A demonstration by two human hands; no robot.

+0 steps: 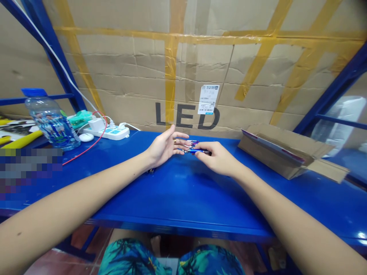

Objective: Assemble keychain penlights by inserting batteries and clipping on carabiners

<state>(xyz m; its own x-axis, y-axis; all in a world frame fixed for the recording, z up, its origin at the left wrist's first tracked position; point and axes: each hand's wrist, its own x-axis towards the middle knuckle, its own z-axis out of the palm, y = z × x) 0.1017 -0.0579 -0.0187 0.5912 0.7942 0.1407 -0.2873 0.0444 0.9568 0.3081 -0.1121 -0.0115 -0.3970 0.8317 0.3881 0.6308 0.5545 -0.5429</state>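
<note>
My left hand (164, 147) rests on the blue metal table (177, 194), palm turned inward, fingers stretched apart. Its fingertips touch a small bundle of blue and silver pens (192, 146). My right hand (216, 157) lies just right of them, fingers curled and pinched round one blue pen. The pens' far ends are partly hidden by my fingers. Both forearms reach in from the bottom corners.
A flattened cardboard box (282, 154) lies at the right. At the left stand a water bottle (51, 122), a white power strip (110, 131) with a charger, and a red wire (86, 149). A large taped cardboard sheet (183, 65) marked LED backs the table.
</note>
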